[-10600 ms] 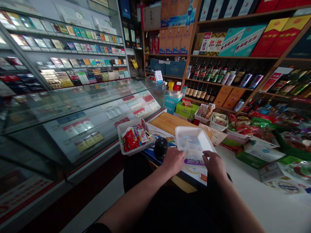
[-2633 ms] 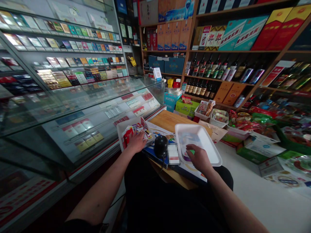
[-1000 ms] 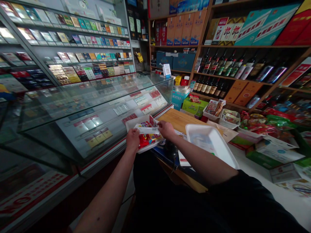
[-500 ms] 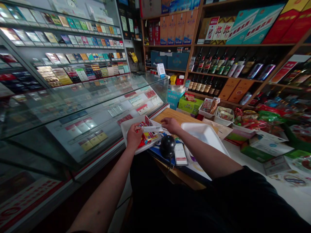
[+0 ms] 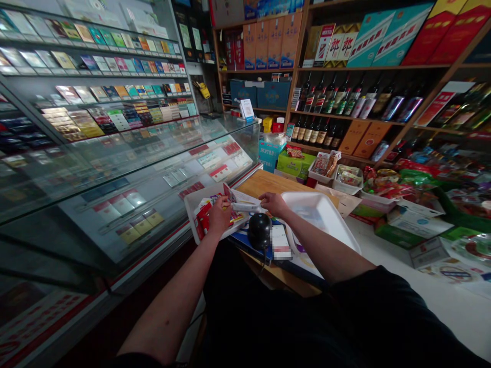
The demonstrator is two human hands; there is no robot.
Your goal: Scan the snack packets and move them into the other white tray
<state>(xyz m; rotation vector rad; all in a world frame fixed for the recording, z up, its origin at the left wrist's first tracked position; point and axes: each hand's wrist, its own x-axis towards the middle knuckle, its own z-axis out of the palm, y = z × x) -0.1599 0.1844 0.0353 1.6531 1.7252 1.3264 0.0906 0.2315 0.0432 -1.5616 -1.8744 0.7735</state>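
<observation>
Left hand (image 5: pixel 220 217) is over the shallow white tray (image 5: pixel 192 220) at lower centre-left, fingers curled and closed on the left end of a narrow white packet (image 5: pixel 243 207), which lies roughly level just above the tray. Right hand (image 5: pixel 274 203) is at the packet's right end, fingers half curled, palm down; it looks to be touching the packet, but a firm grip can't be confirmed from this view. Tray holds a pile of snack packets (image 5: pixel 203 217), mostly red, with the left hand partly over them. Just right of the tray, near the person's lap, sits a black round object (image 5: pixel 260 231), with a phone (image 5: pixel 281 242) beside it, its screen pixelated. Both rest on a printed paper mat (image 5: pixel 307 260). A larger white foam tray (image 5: pixel 320 214) sits right of the phone, below the right forearm. Wooden board (image 5: pixel 264 184) lies beyond the hands. Glass display counter (image 5: pixel 153 168) runs along the left side, with cigarette packs (image 5: pixel 123 204) inside it. Wooden shelves (image 5: pixel 345 110) at upper right carry boxed liquor and bottles. Small tubs of snacks (image 5: pixel 347 179) and a green box (image 5: pixel 293 163) sit past the board, with more bagged snacks (image 5: pixel 414 191) at right.
</observation>
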